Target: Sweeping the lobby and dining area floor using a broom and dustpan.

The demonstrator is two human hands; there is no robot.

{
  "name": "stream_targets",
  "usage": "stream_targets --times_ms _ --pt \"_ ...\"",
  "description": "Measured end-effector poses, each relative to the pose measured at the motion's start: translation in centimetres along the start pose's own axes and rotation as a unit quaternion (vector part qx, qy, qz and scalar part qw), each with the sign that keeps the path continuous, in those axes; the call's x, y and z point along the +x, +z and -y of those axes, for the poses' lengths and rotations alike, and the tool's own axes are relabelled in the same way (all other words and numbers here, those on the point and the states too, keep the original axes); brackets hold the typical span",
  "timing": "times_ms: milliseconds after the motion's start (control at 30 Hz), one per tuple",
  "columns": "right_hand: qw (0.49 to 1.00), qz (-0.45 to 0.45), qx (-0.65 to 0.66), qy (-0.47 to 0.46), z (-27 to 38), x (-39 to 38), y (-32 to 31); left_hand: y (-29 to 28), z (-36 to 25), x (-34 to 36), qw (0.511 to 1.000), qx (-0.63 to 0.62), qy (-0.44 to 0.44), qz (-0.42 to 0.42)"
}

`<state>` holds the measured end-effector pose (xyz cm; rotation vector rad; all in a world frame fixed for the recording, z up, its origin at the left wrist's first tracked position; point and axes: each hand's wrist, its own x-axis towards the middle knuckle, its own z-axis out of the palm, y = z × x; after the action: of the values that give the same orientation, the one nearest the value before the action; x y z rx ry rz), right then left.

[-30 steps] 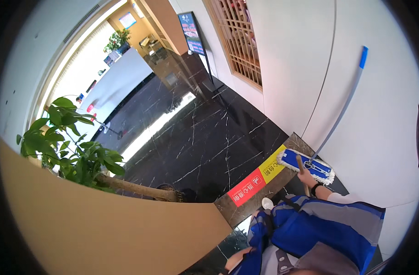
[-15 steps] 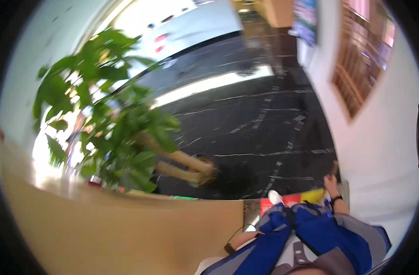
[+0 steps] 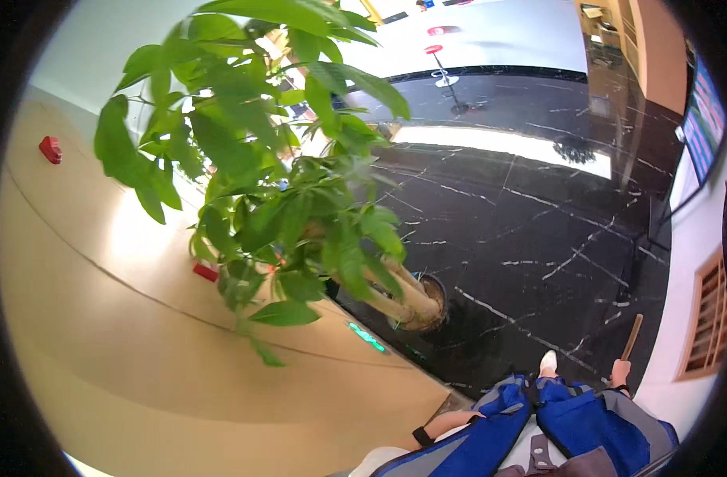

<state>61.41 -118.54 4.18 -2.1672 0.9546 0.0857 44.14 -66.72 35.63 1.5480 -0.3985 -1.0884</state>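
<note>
My right hand point(image 3: 620, 371), with a dark band at the wrist, grips one end of a slim light-brown wooden stick point(image 3: 632, 338). The stick points forward over the dark floor, close to the white wall on the right. My left hand point(image 3: 452, 424) is low in front of me, against the blue and grey garment point(image 3: 491, 433). A black band circles that wrist too, and the garment covers its fingers. Beyond my hands the white tip of one shoe point(image 3: 548, 363) shows.
A leafy potted plant point(image 3: 300, 207) with pale trunks leans beside the tan counter point(image 3: 244, 397) on my left. Black marble-patterned floor point(image 3: 530, 230) stretches ahead. Farther off is a red stool point(image 3: 435, 52); a screen point(image 3: 704, 119) and a wooden lattice window point(image 3: 707, 318) line the right.
The view has shifted and turned, so the plant and counter appear larger. The red and yellow floor patch by my feet has left view. The stick in my right hand shows more fully.
</note>
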Motion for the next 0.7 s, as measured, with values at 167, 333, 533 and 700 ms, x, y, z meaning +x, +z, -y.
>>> stream_targets --times_ms 167,333,533,700 --pt "0.996 0.077 0.039 0.019 15.3 8.0 3.6 -9.0 -3.2 10.6 0.994 0.037 -0.104 -0.005" --pt "0.992 -0.005 -0.040 -0.121 19.8 15.4 6.8 -14.9 -6.4 14.2 0.992 0.049 -0.023 -0.112" --pt "0.979 -0.019 0.055 -0.195 31.1 23.8 11.4 -25.0 0.2 22.4 0.968 -0.017 0.102 -0.229" --pt "0.977 0.032 -0.035 -0.207 45.4 29.9 16.6 -34.3 -2.2 27.6 0.958 -0.200 -0.057 -0.200"
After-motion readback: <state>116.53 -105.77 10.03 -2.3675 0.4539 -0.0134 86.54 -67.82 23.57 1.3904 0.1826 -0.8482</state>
